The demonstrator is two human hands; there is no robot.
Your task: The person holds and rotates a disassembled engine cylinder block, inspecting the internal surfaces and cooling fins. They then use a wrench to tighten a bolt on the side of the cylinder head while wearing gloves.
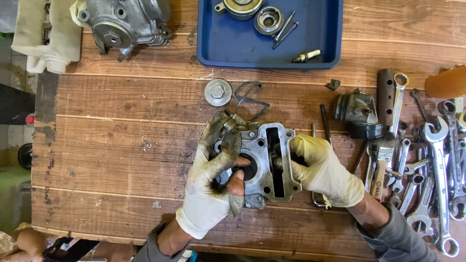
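Observation:
A grey metal engine cylinder block (266, 187) with a round bore and a long slot lies on the wooden table (121, 145). My left hand (213, 179), in a dirty torn white glove with a bare thumb showing, grips the block's left side, thumb at the bore. My right hand (320, 170), in a cleaner cream glove, holds the block's right edge with fingers reaching into the slot.
A blue tray (228, 46) with round metal parts, rods and a spark plug sits at the back. An engine casing (126, 22) and white plastic jug (46, 34) lie back left. A round washer (218, 92), bent wire, rubber intake piece (357, 111) and several wrenches (437, 160) lie right.

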